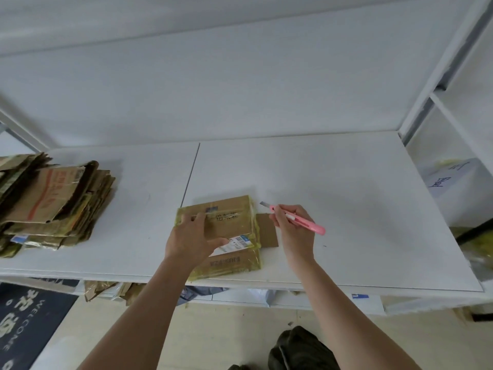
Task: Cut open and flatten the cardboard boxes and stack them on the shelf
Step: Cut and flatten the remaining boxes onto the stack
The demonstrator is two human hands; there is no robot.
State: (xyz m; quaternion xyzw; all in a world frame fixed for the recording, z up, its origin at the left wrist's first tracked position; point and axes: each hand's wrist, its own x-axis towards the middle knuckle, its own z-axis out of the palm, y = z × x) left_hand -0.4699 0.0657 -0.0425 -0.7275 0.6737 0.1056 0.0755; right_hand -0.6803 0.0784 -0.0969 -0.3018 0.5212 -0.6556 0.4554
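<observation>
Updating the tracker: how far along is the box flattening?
Done: a pile of flattened boxes sits at the shelf's left end. In hand: the left hand presses a taped box down; the right hand holds a pink utility knife, blade out, beside it. Left: finish this box and stack it.

On the shelf [346,209], a flattened stack [53,204] lies far left, a taped box [229,225] near the front edge.

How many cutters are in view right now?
1: the pink cutter is held in the right hand, blade out, just right of the taped box. Others may be hidden.
</observation>
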